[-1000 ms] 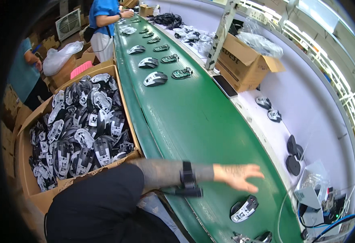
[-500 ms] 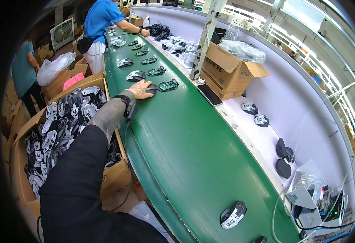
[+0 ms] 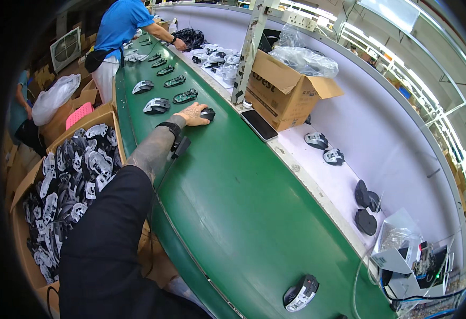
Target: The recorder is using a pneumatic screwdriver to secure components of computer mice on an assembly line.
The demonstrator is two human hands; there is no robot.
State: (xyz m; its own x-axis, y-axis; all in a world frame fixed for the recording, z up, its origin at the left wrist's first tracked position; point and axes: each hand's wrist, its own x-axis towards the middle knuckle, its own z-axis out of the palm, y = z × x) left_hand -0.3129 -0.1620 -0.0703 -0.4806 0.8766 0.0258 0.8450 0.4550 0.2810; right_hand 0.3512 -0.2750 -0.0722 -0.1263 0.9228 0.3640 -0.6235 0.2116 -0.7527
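Note:
My left hand, at the end of a black-sleeved arm, reaches far across the green conveyor belt. Its fingers are closed around a dark computer mouse shell. The hand and shell cover the place where the nearest circuit board lay, so that board is hidden. Just beyond is a green circuit board, in a row with several more. Left of this row sit two white-and-black mouse shells, the nearer shell and the farther shell. My right hand is out of view.
A carton of mouse shells stands left of the belt. Along the right ledge are a phone, an open cardboard box and a metal post. One mouse lies on the near belt. A person in blue works at the far end.
My left hand has moved the dark shell right, over the nearest circuit board, which has gone from sight. The whole view has shifted slightly, so the surroundings appear farther left.

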